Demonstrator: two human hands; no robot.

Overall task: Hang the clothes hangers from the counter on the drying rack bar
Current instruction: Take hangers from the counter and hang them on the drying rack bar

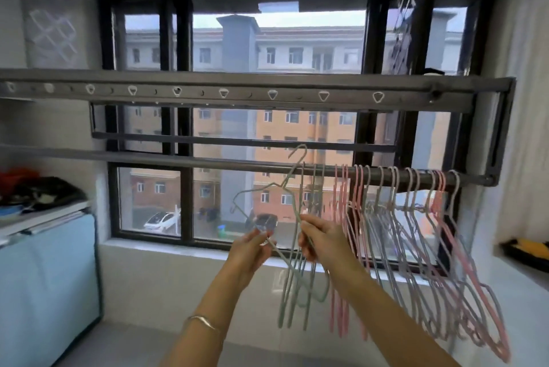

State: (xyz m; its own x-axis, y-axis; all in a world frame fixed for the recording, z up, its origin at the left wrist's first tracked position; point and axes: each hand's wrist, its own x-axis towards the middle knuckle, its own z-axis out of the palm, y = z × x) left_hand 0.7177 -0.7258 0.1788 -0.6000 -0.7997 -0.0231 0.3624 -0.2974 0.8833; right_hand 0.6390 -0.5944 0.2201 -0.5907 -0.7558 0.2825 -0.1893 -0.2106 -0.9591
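One grey hanger (294, 169) is tilting loose in front of the bar (178, 159), its hook poking just above it. Our left hand (249, 251) is pinching its bottom wire between thumb and fingertips. Our right hand (319, 243) is curling its fingers round its other arm, close against the hung hangers (361, 185). These are crowding the bar's right half, grey at the left end, pink and pale grey beyond, and the nearest grey ones are sitting right behind the loose hook. Above, a rail (237, 86) with triangular holes is crossing the window (279, 49). A blue cabinet (44, 292) is standing to our left. We are counting one loose hanger, well over a dozen hung ones overlapping too much for an exact figure, at least eight rail holes, and one bracelet (205, 322) on our left wrist.
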